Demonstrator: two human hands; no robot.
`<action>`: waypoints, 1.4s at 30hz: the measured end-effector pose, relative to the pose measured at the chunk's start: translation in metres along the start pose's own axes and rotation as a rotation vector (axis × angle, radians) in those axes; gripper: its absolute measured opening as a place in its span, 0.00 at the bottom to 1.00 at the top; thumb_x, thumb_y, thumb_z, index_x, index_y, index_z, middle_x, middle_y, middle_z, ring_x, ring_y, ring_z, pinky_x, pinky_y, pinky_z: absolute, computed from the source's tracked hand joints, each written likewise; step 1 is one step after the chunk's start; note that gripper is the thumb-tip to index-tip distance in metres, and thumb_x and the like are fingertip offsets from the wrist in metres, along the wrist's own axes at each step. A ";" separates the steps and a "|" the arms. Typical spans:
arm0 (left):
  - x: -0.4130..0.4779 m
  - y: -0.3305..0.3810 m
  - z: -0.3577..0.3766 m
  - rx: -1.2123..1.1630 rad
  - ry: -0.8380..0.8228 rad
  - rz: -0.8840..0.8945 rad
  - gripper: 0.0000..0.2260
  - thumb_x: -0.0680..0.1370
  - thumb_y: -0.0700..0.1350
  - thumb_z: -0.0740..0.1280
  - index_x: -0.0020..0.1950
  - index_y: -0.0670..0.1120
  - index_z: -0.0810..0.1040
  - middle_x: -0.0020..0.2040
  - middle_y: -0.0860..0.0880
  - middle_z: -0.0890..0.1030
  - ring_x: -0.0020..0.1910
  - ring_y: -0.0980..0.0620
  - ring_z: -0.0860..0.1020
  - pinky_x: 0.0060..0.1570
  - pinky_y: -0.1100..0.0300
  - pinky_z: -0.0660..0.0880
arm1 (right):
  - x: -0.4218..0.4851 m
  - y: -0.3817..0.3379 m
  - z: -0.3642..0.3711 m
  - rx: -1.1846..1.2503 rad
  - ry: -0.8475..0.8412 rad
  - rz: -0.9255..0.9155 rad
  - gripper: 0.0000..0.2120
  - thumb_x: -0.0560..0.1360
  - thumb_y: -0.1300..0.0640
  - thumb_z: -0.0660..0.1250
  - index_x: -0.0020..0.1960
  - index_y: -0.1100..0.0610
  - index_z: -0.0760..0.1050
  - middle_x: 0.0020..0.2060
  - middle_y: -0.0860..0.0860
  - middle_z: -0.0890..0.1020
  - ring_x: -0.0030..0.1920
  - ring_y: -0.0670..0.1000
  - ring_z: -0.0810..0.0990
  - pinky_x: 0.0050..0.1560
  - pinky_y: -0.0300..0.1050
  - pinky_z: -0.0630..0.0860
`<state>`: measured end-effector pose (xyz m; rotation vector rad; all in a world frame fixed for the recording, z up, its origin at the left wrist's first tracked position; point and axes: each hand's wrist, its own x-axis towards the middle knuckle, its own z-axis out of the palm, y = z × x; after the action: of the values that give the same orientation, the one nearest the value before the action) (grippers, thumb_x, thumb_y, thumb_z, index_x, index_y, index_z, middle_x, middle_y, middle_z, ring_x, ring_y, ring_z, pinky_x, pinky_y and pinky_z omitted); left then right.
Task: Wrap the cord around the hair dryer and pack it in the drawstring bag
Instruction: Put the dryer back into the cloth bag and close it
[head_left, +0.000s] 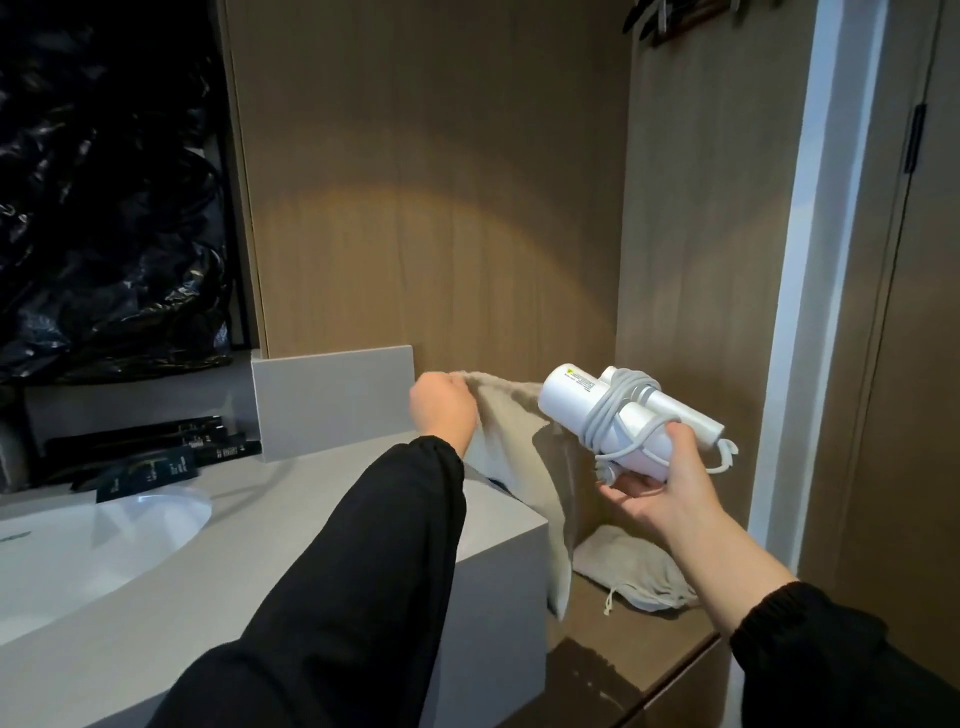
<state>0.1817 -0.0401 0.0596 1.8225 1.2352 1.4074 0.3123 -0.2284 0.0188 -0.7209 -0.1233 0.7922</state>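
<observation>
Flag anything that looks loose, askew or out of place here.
One loop of the cord sticks out loose past the narrow end of the hair dryer, beside the right hand; the rest is wound round the body. It might snag on the drawstring bag held by the left hand.

long black sleeves on both arms; left sleeve (337, 571) loose, soft matte fabric, creased along its length, gathered into an elastic cuff at the wrist; right sleeve (831, 654) same black fabric, gathered cuff sits up the forearm, wrist uncovered; left hand (441, 410) and right hand (660, 493) bare
</observation>
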 end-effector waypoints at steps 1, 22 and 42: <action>0.004 0.005 -0.010 -0.113 0.113 0.022 0.13 0.80 0.40 0.58 0.44 0.33 0.78 0.44 0.38 0.79 0.45 0.40 0.77 0.39 0.57 0.67 | -0.001 -0.001 0.005 0.006 -0.015 -0.011 0.13 0.74 0.48 0.68 0.56 0.52 0.75 0.55 0.58 0.79 0.54 0.59 0.79 0.56 0.59 0.77; -0.066 -0.060 -0.096 1.411 -0.546 1.028 0.14 0.81 0.49 0.58 0.55 0.43 0.80 0.52 0.46 0.79 0.49 0.45 0.76 0.33 0.57 0.65 | -0.032 0.064 0.016 -0.173 -0.017 0.126 0.17 0.74 0.48 0.68 0.60 0.53 0.73 0.55 0.57 0.79 0.53 0.59 0.79 0.56 0.60 0.75; -0.062 -0.073 -0.078 1.334 -0.527 0.625 0.10 0.78 0.36 0.59 0.51 0.43 0.79 0.49 0.47 0.80 0.49 0.46 0.79 0.39 0.59 0.69 | -0.039 0.065 -0.001 -0.243 0.026 0.111 0.15 0.74 0.48 0.68 0.56 0.53 0.74 0.55 0.58 0.80 0.55 0.60 0.79 0.58 0.62 0.75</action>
<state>0.0809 -0.0720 -0.0045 3.3602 1.4570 0.0306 0.2461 -0.2246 -0.0169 -0.9740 -0.1585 0.8819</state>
